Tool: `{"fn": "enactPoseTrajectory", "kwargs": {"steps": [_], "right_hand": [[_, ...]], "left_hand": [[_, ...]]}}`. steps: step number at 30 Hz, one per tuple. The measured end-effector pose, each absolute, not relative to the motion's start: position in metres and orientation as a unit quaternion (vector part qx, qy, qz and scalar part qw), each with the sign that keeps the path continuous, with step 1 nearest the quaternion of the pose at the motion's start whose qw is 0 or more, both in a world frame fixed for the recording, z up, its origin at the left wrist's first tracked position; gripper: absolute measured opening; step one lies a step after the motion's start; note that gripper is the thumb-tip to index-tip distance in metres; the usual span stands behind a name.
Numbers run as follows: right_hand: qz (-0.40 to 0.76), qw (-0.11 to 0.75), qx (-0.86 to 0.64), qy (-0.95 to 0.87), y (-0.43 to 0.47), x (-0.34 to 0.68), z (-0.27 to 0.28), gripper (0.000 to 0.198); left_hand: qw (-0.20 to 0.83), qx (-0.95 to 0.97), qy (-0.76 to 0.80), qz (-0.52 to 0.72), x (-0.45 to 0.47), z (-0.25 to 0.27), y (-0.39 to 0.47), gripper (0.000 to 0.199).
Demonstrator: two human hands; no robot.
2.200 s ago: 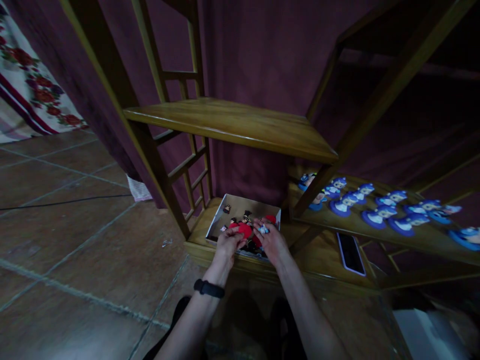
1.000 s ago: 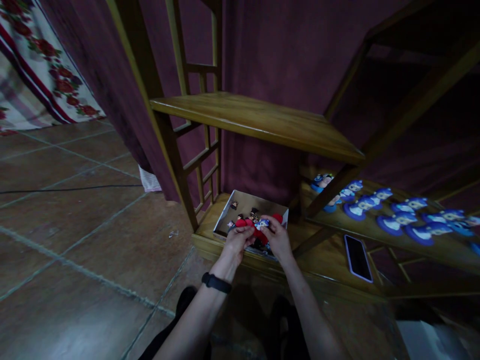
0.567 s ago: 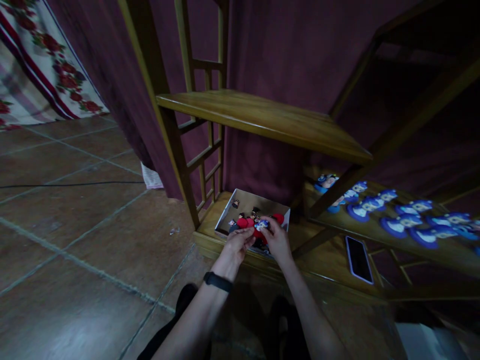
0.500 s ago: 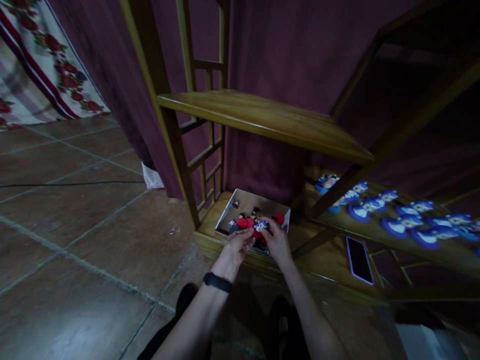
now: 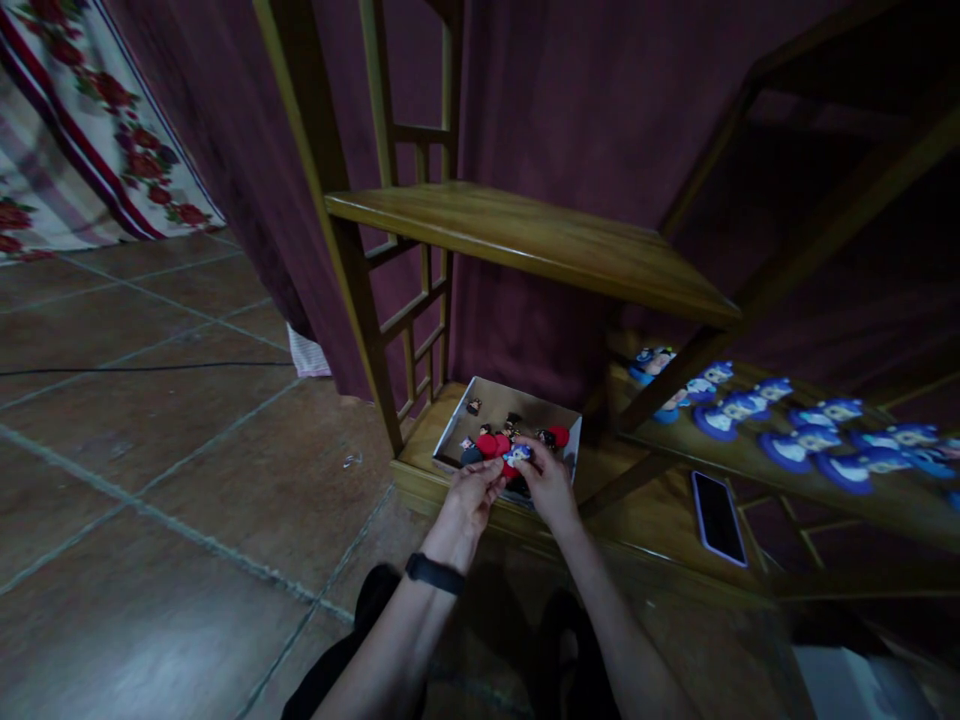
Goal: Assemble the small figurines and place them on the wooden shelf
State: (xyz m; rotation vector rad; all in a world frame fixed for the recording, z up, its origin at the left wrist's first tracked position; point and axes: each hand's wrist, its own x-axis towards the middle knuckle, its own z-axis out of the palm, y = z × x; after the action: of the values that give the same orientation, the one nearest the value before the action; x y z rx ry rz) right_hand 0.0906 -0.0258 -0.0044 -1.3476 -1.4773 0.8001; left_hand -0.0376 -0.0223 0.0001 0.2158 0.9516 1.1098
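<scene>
A small blue-and-white figurine is held between both hands, over the near side of an open cardboard box. My left hand, with a dark band on its wrist, is closed with its fingertips at the figurine's left side. From the right, my right hand pinches the same figurine near its top. Below and behind the hands, several figurines with red and black parts lie in the box. One small dark figurine lies apart near the box's back left corner. My fingers hide part of the held figurine.
The box rests on the low level of a wooden shelf unit, beneath a higher board. To the right, several blue-and-white figurines stand on another shelf. A phone lies below them. Dark curtains hang behind.
The held figurine has tilted slightly and shifted a little left between my fingers. The camera view has moved slightly; the box and the shelf figurines stay in place.
</scene>
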Motion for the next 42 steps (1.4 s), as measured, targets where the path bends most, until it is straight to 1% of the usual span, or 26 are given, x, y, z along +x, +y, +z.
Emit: {"fn": "enactPoseTrajectory", "kwargs": {"steps": [6,12,15,19,22,28,34,42], "right_hand": [[0.337,0.478,-0.535,-0.609,-0.029,0.090,-0.008,0.034],[0.421,0.562,-0.460,-0.544,-0.023,0.094,-0.005,0.052],[0.418,0.563,-0.477,-0.529,-0.017,0.098,-0.008,0.041],[0.428,0.502,-0.505,-0.556,-0.011,0.100,-0.018,0.028],[0.408,0.474,-0.521,-0.580,-0.008,0.101,-0.023,0.021],[0.405,0.464,-0.513,-0.598,-0.007,0.106,-0.021,0.024],[0.373,0.459,-0.518,-0.618,-0.009,0.108,-0.018,0.022],[0.366,0.462,-0.533,-0.607,-0.014,0.107,-0.023,0.017]], "left_hand": [[0.734,0.123,0.463,0.482,-0.039,0.001,-0.020,0.006],[0.699,0.164,0.497,0.487,-0.038,0.003,-0.013,0.004],[0.698,0.166,0.494,0.492,-0.039,0.004,-0.011,0.005],[0.710,0.175,0.480,0.485,-0.040,0.006,-0.010,0.013],[0.718,0.188,0.468,0.479,-0.041,0.007,-0.011,0.021],[0.704,0.216,0.471,0.486,-0.041,0.004,-0.012,0.022],[0.694,0.205,0.483,0.493,-0.040,0.004,-0.013,0.012],[0.709,0.181,0.485,0.479,-0.038,0.000,-0.012,0.011]]}}
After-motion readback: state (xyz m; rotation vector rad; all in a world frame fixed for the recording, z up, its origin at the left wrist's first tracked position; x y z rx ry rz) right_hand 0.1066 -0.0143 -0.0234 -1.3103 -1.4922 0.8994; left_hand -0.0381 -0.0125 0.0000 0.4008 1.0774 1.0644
